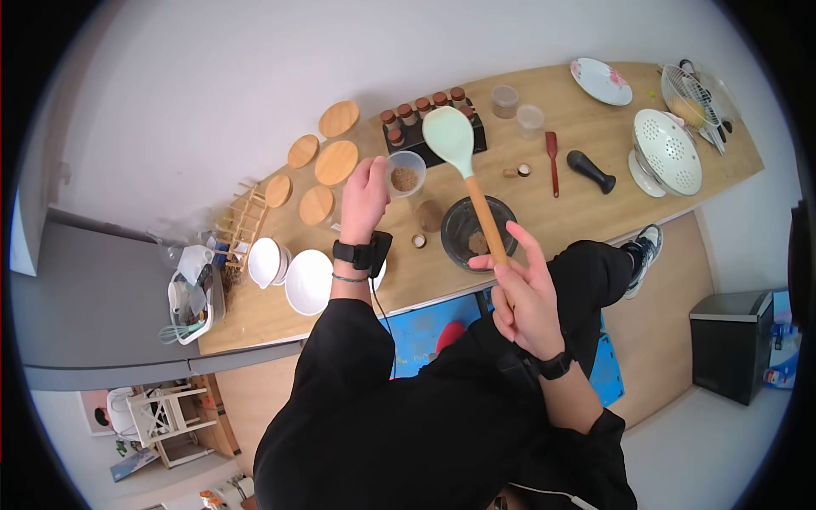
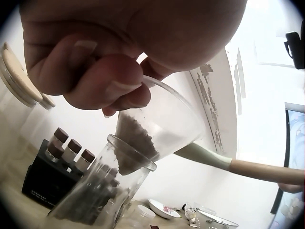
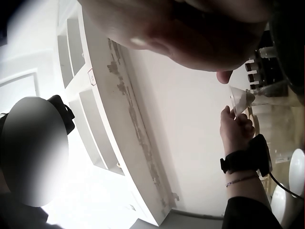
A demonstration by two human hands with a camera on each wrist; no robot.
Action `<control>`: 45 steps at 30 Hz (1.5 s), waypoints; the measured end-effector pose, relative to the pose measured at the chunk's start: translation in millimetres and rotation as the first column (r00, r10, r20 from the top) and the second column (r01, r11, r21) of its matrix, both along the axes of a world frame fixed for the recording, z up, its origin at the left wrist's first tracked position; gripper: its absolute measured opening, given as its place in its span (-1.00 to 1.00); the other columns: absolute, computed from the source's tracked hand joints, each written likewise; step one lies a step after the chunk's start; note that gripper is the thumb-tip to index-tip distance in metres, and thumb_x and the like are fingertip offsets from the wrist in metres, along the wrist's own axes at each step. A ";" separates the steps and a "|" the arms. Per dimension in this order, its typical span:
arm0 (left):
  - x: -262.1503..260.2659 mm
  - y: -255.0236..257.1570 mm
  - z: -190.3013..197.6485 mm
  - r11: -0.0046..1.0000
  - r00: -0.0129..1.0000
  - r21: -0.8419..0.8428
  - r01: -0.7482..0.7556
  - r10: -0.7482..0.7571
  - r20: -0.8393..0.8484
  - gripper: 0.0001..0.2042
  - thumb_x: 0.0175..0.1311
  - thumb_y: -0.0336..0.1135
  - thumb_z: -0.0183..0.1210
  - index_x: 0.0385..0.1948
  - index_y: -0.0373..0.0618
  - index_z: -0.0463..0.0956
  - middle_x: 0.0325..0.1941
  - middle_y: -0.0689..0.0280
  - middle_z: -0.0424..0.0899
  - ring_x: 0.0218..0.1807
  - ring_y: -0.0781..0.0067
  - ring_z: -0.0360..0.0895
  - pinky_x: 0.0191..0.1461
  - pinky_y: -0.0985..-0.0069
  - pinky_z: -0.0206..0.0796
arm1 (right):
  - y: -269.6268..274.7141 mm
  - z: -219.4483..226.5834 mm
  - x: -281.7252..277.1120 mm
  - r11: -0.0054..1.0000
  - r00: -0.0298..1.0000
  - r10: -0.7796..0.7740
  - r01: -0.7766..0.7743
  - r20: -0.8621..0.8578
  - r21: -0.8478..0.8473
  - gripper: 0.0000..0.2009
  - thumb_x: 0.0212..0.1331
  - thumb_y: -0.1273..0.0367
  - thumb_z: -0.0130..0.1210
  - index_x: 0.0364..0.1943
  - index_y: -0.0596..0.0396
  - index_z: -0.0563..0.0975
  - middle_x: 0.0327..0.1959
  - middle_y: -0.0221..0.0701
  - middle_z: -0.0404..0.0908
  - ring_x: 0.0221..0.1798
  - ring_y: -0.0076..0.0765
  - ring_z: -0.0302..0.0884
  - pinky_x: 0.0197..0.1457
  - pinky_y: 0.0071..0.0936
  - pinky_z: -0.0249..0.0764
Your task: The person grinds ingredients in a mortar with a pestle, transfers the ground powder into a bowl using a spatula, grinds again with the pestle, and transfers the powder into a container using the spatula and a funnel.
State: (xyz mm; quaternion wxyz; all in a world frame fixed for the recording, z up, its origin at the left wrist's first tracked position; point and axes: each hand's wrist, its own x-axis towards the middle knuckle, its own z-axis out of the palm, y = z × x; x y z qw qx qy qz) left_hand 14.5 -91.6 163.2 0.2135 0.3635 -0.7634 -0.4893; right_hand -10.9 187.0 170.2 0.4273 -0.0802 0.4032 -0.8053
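While my left hand (image 1: 364, 197) tips clear cup (image 1: 405, 174) of brown grains, seemingly into jar (image 2: 102, 191), right hand (image 1: 520, 289) grips spatula (image 1: 463, 161); next: steady tilt.

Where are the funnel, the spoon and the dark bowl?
funnel (image 1: 405, 174), head view, on its rim and the brown powder inside.
spoon (image 1: 449, 136), head view, on its pale green blade.
dark bowl (image 1: 459, 228), head view, on its left inner wall.
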 end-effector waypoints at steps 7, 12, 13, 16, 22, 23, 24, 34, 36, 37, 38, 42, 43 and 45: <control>2.7 -5.4 -7.0 1.000 1.000 -0.011 -0.006 0.006 -0.024 -0.66 0.42 -0.09 0.02 -0.18 -0.23 0.58 -0.64 0.38 0.50 -0.60 0.63 0.47 -0.53 0.59 0.25 | -6.2 -23.7 -8.9 0.993 0.999 -0.029 0.033 -0.038 0.112 -0.45 0.44 0.51 -0.18 0.49 0.01 0.06 -0.20 -0.30 0.49 -0.76 -0.77 0.11 -0.80 -0.76 0.02; 3.7 -9.2 -12.8 1.000 1.000 -0.011 0.003 -0.003 -0.026 -0.67 0.40 -0.13 0.02 -0.19 -0.24 0.59 -0.61 0.34 0.53 -0.58 0.61 0.49 -0.50 0.58 0.28 | 4.9 -20.5 -18.9 0.975 0.984 -0.014 0.053 -0.180 0.214 -0.46 0.41 0.51 -0.10 0.47 0.05 0.15 -0.27 -0.40 0.53 -0.70 -0.82 0.14 -0.72 -0.76 0.08; 3.6 -8.4 -11.7 1.000 1.000 -0.030 0.011 -0.012 -0.014 -0.67 0.40 -0.13 0.02 -0.19 -0.24 0.59 -0.60 0.33 0.54 -0.57 0.60 0.51 -0.49 0.58 0.29 | 7.5 -18.0 -22.2 0.966 0.966 -0.005 0.071 -0.258 0.249 -0.46 0.40 0.49 -0.04 0.46 0.06 0.18 -0.31 -0.46 0.55 -0.65 -0.84 0.17 -0.65 -0.75 0.15; 4.0 -3.0 -6.7 1.000 1.000 -0.017 -0.004 0.004 0.020 -0.67 0.40 -0.14 0.03 -0.21 -0.27 0.60 -0.60 0.32 0.56 -0.55 0.56 0.53 -0.45 0.55 0.32 | 15.7 -6.3 -35.2 0.941 0.906 0.103 0.046 -0.410 0.336 -0.47 0.39 0.49 -0.03 0.44 0.09 0.22 -0.31 -0.51 0.57 -0.51 -0.78 0.30 -0.45 -0.75 0.32; 1.6 -6.0 -24.8 0.992 0.998 -0.123 0.018 -0.026 -0.063 -0.69 0.42 -0.16 0.05 -0.20 -0.24 0.63 -0.64 0.39 0.50 -0.65 0.68 0.41 -0.57 0.64 0.23 | 2.9 10.4 -41.4 0.952 0.836 0.154 0.018 -0.526 0.306 -0.48 0.35 0.49 0.00 0.41 0.11 0.28 -0.28 -0.47 0.57 -0.21 -0.61 0.49 -0.10 -0.62 0.43; 1.6 -6.5 -26.9 0.992 0.998 -0.123 0.013 -0.022 -0.066 -0.69 0.42 -0.16 0.05 -0.20 -0.24 0.63 -0.64 0.39 0.50 -0.65 0.68 0.41 -0.57 0.64 0.23 | -0.1 10.0 -41.9 0.964 0.810 0.141 0.018 -0.569 0.265 -0.48 0.34 0.50 0.00 0.41 0.11 0.30 -0.28 -0.45 0.58 -0.21 -0.59 0.50 -0.10 -0.60 0.44; 1.2 -7.5 -28.9 0.986 0.998 -0.167 0.013 -0.023 -0.061 -0.69 0.43 -0.17 0.05 -0.21 -0.24 0.63 -0.64 0.39 0.50 -0.64 0.68 0.42 -0.56 0.63 0.24 | -1.8 12.2 -43.2 0.964 0.808 0.144 0.015 -0.571 0.265 -0.48 0.34 0.50 0.00 0.41 0.11 0.30 -0.28 -0.45 0.58 -0.21 -0.59 0.50 -0.10 -0.60 0.44; 1.2 -6.4 -28.9 0.952 0.997 -0.305 0.010 -0.034 -0.074 -0.73 0.41 -0.22 0.07 -0.24 -0.28 0.60 -0.51 -0.03 0.58 -0.45 0.00 0.57 -0.33 0.30 0.38 | -7.3 21.9 -43.0 0.926 0.667 0.240 0.059 -0.705 0.372 -0.46 0.25 0.53 0.04 0.36 0.09 0.35 -0.44 -0.37 0.53 -0.46 -0.56 0.37 -0.32 -0.55 0.34; 1.5 -4.8 -26.1 0.946 0.996 -0.323 0.010 -0.036 -0.077 -0.73 0.41 -0.23 0.07 -0.24 -0.28 0.61 -0.51 -0.03 0.57 -0.45 0.00 0.57 -0.34 0.30 0.38 | -6.7 19.7 -42.4 0.924 0.665 0.245 0.061 -0.706 0.377 -0.47 0.24 0.53 0.04 0.36 0.09 0.36 -0.46 -0.37 0.52 -0.49 -0.56 0.33 -0.36 -0.54 0.32; 1.6 -4.5 -25.4 0.939 0.996 -0.343 0.010 -0.040 -0.080 -0.74 0.41 -0.23 0.07 -0.25 -0.27 0.61 -0.52 -0.03 0.57 -0.46 -0.01 0.56 -0.34 0.30 0.37 | -6.5 18.6 -42.1 0.924 0.665 0.243 0.064 -0.706 0.378 -0.47 0.24 0.53 0.04 0.36 0.08 0.36 -0.47 -0.36 0.50 -0.50 -0.56 0.31 -0.38 -0.54 0.30; 1.7 -4.8 -25.8 0.940 0.996 -0.342 0.010 -0.039 -0.080 -0.74 0.41 -0.23 0.07 -0.25 -0.27 0.61 -0.52 -0.03 0.57 -0.46 -0.01 0.56 -0.34 0.30 0.37 | -6.4 17.8 -41.7 0.923 0.665 0.242 0.067 -0.707 0.379 -0.47 0.23 0.54 0.05 0.35 0.08 0.37 -0.49 -0.35 0.48 -0.52 -0.56 0.30 -0.40 -0.54 0.29; 1.1 -5.3 -26.0 0.936 0.995 -0.353 0.013 -0.046 -0.085 -0.73 0.41 -0.23 0.07 -0.26 -0.27 0.61 -0.53 -0.03 0.55 -0.47 0.00 0.55 -0.35 0.30 0.37 | -5.7 16.0 -39.8 0.924 0.653 0.236 0.078 -0.719 0.374 -0.47 0.23 0.54 0.05 0.35 0.07 0.38 -0.51 -0.33 0.46 -0.53 -0.56 0.29 -0.41 -0.53 0.30; 1.0 -5.1 -25.8 0.939 0.995 -0.345 0.012 -0.045 -0.089 -0.73 0.41 -0.23 0.07 -0.27 -0.27 0.61 -0.54 -0.03 0.55 -0.47 0.00 0.54 -0.35 0.30 0.36 | -5.3 16.0 -39.1 0.924 0.650 0.238 0.078 -0.722 0.374 -0.46 0.22 0.54 0.05 0.35 0.07 0.38 -0.51 -0.31 0.47 -0.53 -0.54 0.30 -0.40 -0.53 0.30; 0.9 -5.4 -25.9 0.936 0.995 -0.351 0.011 -0.045 -0.089 -0.74 0.41 -0.23 0.07 -0.28 -0.28 0.61 -0.54 -0.02 0.55 -0.48 0.01 0.54 -0.35 0.30 0.36 | -3.8 16.1 -38.1 0.923 0.648 0.239 0.079 -0.723 0.375 -0.46 0.22 0.55 0.05 0.34 0.07 0.38 -0.50 -0.30 0.48 -0.52 -0.53 0.31 -0.39 -0.52 0.31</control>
